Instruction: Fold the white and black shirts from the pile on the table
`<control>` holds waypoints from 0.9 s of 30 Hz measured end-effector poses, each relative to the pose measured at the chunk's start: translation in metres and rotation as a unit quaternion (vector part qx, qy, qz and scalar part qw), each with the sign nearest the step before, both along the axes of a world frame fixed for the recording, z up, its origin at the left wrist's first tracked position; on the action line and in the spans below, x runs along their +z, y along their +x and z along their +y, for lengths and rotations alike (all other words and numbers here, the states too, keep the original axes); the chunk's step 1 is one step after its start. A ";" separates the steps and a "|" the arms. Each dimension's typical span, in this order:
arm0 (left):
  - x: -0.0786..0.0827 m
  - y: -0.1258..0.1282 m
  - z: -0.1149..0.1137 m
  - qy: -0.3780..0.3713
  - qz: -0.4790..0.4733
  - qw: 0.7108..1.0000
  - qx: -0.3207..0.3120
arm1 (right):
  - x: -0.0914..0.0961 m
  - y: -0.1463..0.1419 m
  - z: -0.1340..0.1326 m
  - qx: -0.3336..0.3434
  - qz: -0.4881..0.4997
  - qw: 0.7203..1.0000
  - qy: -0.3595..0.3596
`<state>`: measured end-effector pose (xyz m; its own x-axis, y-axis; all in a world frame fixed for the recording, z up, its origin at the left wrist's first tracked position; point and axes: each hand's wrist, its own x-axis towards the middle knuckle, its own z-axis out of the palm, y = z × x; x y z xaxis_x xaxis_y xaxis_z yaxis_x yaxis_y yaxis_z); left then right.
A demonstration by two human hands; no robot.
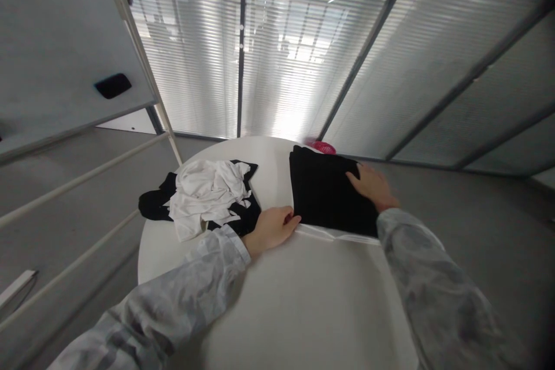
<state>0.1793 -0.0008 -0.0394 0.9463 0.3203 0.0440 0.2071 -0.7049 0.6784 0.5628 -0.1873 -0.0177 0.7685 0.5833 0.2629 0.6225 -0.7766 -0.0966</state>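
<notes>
A black folded cloth [332, 191], probably a garment, lies on the right part of the round white table [277, 312]. White material [318, 233] shows beneath its near edge. My left hand [274, 228] is at the cloth's near left corner, its fingers curled and pinched against the edge. Across the cloth's right side rests my right hand [372, 186], with the fingers stretched out and the palm down. To the left is a loose heap of clothes, a crumpled white garment [208, 191] on top of a black one [156, 201].
Behind the cloth, a pink mesh item [324, 147] sits at the table's far edge. On the left stands a whiteboard [56, 29] on a pale metal frame [87, 178], with a black eraser-like block [113, 86] on it. Glass panels with blinds [286, 69] rise beyond the table.
</notes>
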 end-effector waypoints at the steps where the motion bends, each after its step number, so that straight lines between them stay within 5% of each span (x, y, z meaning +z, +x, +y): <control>1: 0.000 0.000 0.000 0.000 0.002 1.000 -0.001 | 0.000 -0.012 0.020 0.051 -0.025 0.998 0.005; 5: 0.000 0.001 0.001 0.008 0.011 1.000 -0.002 | -0.011 -0.062 0.101 0.257 0.013 0.966 -0.027; 12: -0.004 0.005 0.006 0.034 0.013 0.999 -0.016 | -0.029 -0.075 0.195 0.140 0.096 0.983 -0.077; 16: -0.001 0.004 0.005 0.054 0.036 0.998 -0.012 | -0.030 -0.073 0.224 0.187 0.090 0.975 -0.082; 19: 0.004 0.002 0.003 0.083 0.050 0.995 -0.009 | -0.030 -0.063 0.222 0.294 0.134 0.946 -0.036; 22: 0.006 0.001 -0.001 0.114 0.052 0.992 -0.009 | -0.033 -0.034 0.192 0.338 0.128 0.930 0.067; 27: 0.006 0.001 -0.003 0.144 0.054 0.988 -0.025 | -0.046 0.039 0.105 0.202 0.100 0.972 0.070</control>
